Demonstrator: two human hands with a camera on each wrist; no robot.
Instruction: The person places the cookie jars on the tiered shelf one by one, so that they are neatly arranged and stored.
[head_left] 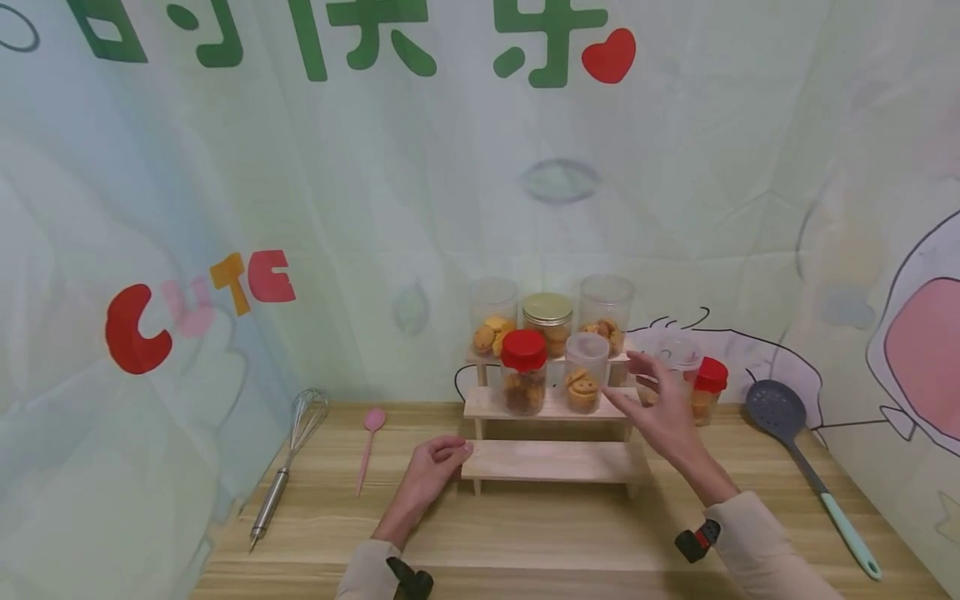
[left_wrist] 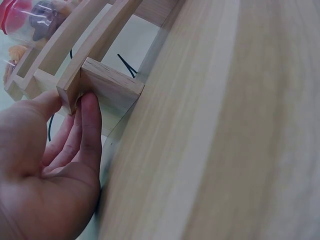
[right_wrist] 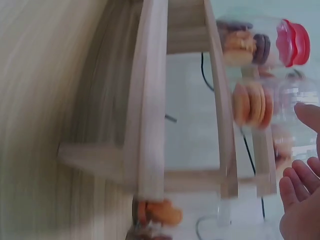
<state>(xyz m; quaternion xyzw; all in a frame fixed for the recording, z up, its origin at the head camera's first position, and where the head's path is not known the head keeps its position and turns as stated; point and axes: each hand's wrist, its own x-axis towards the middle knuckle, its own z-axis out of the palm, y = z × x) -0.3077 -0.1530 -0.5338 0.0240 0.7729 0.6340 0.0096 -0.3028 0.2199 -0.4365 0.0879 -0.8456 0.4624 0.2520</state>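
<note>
A three-tier wooden display stand (head_left: 555, 461) stands on the table, its lowest step bare. My left hand (head_left: 435, 468) pinches the left end of that step between thumb and fingers (left_wrist: 90, 120). On the middle step are a red-lidded cookie jar (head_left: 523, 375) and a clear cookie jar (head_left: 587, 373). Beside the clear jar my right hand (head_left: 663, 412) is held with fingers apart and nothing gripped; whether the thumb touches the jar I cannot tell. The top step bears a gold-lidded jar (head_left: 547, 321) between two clear cookie jars, left (head_left: 493, 317) and right (head_left: 606, 312).
Right of the stand, partly behind my right hand, are another clear jar (head_left: 681, 354) and a red-lidded jar (head_left: 707, 390). A slotted skimmer (head_left: 780, 410) lies far right. At left lie a whisk (head_left: 281, 479) and a pink spoon (head_left: 367, 446). A printed cloth backs the table.
</note>
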